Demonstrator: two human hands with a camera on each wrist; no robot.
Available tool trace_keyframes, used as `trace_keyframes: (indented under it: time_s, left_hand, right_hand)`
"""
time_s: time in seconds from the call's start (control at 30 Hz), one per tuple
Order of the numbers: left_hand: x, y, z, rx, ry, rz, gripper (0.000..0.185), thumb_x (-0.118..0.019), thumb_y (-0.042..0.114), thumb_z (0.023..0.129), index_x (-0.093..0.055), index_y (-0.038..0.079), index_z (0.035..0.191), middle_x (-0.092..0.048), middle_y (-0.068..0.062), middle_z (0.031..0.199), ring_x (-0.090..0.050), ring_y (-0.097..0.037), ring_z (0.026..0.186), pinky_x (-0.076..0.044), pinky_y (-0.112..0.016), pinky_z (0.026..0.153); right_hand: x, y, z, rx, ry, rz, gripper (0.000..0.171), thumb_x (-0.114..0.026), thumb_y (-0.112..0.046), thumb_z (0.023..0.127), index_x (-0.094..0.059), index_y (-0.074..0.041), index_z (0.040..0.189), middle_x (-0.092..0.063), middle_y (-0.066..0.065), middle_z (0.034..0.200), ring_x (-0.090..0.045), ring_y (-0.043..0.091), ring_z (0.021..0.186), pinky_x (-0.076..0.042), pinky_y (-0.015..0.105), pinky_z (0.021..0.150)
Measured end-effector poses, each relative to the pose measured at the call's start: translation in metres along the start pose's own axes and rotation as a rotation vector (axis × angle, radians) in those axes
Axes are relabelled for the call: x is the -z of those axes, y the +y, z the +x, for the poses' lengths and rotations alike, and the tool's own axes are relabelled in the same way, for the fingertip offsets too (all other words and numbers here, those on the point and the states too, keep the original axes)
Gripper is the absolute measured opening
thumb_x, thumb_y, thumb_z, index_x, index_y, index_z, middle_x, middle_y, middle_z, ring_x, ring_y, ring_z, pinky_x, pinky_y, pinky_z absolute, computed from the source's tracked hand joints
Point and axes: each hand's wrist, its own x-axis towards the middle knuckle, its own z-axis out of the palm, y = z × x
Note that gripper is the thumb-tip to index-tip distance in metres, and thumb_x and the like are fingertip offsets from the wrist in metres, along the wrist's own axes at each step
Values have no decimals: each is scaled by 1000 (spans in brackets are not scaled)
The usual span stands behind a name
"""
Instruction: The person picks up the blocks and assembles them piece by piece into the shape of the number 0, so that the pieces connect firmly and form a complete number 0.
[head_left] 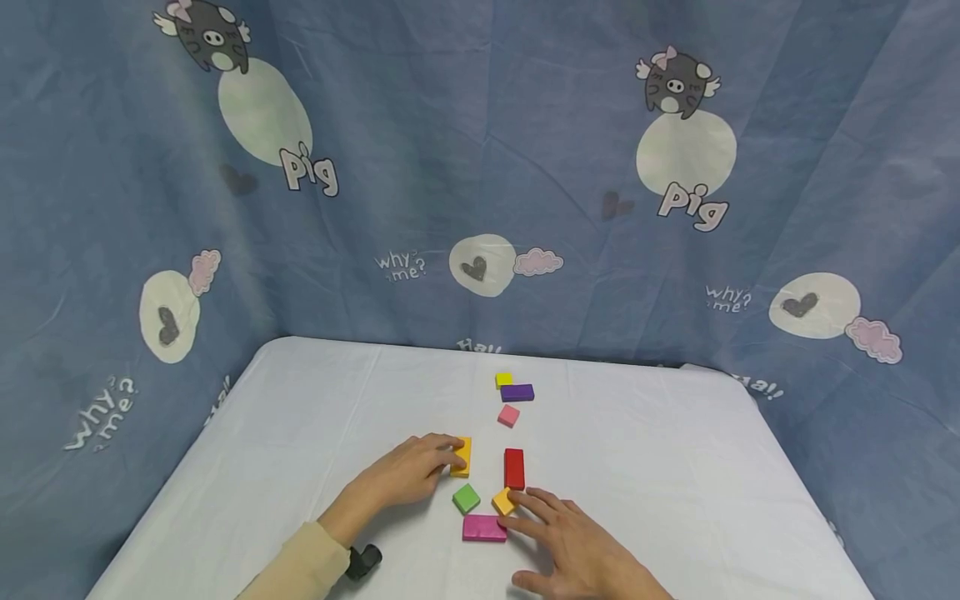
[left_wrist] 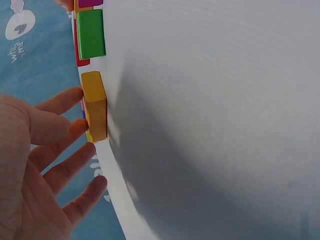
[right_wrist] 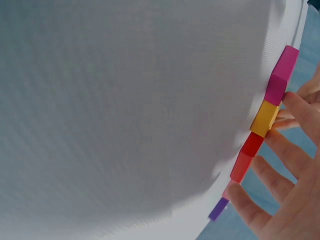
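Observation:
My left hand (head_left: 411, 468) lies with its fingertips on an upright-lying orange-yellow rectangular block (head_left: 466, 451). In the left wrist view the fingers of that hand are spread, and the index and middle tips come right to the side of the block (left_wrist: 97, 112). My right hand (head_left: 577, 546) has its fingers spread too. Its fingertips reach the small orange block (head_left: 503, 502) and the right end of a magenta rectangular block (head_left: 483, 528). A green block (head_left: 467, 499) sits between the hands, above the magenta one. Just beyond the small orange block is a red rectangular block (head_left: 514, 468).
Farther back on the white-covered table (head_left: 637, 450) lie a pink block (head_left: 508, 416), a purple block (head_left: 517, 392) and a yellow block (head_left: 503, 381). A black object (head_left: 364, 562) shows by the left sleeve. Behind the table hangs a blue printed curtain (head_left: 420, 183).

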Motion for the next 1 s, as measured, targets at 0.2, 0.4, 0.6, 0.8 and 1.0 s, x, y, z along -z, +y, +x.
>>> trace_keyframes:
  time_s: [0.2,0.4,0.6,0.8,1.0]
  left_hand:
    - [-1,1,0,-3,4,0,28,-60,9,95,-73,24,114,-58,0,134,-50,-22,126,-42,-50,102]
    - [-1,3,-1,2,3,-3,28,-60,10,95,-74,25,113,-58,0,133,-50,-21,125,-42,-49,102]
    - [0,5,-2,2,3,-9,27,-60,10,95,-74,25,112,-59,0,132,-50,-21,125,-41,-49,103]
    - [0,8,-4,5,-4,0,27,-61,10,95,-75,26,112,-59,1,132,-50,-21,125,-41,-48,103]
    - [2,10,-4,0,-5,4,26,-62,10,94,-75,26,110,-59,1,130,-51,-20,124,-41,-48,102]
  right_hand:
    - [0,0,0,-11,-13,11,67,-48,-70,87,-42,-40,147,-33,-6,155,-35,27,137,-41,66,94]
    - [1,0,0,-4,-10,9,67,-48,-69,88,-42,-39,147,-33,-6,155,-35,27,136,-41,65,94]
    - [1,0,0,-4,-9,5,67,-48,-70,88,-42,-39,147,-34,-6,155,-36,27,136,-41,65,94]
    - [1,0,0,-3,-5,0,67,-48,-70,88,-43,-39,147,-34,-6,155,-34,26,137,-41,64,95]
    - [0,0,0,11,2,4,67,-47,-69,89,-42,-37,147,-34,-5,154,-37,28,135,-41,66,93]
